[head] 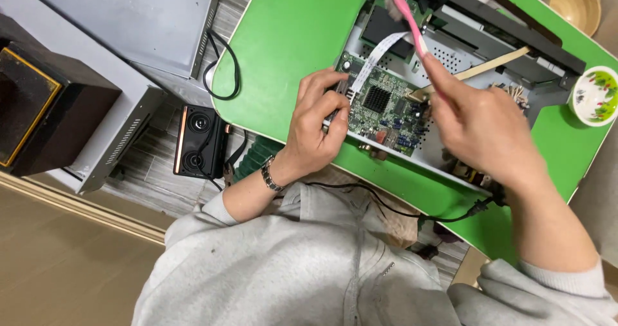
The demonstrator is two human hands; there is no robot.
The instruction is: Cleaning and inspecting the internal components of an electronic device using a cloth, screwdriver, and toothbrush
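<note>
My left hand grips the near left edge of a green circuit board that sits inside an opened metal device chassis on a green table. My right hand holds a pink toothbrush by its handle, with the bristle end raised over the far part of the chassis. A white flat ribbon cable runs from the board toward the back. A small black heat sink sits in the board's middle.
A wooden bowl and a small patterned dish stand at the table's right. A black cable hangs off the near edge. On the floor to the left lie a black speaker, a grey metal case and a dark box.
</note>
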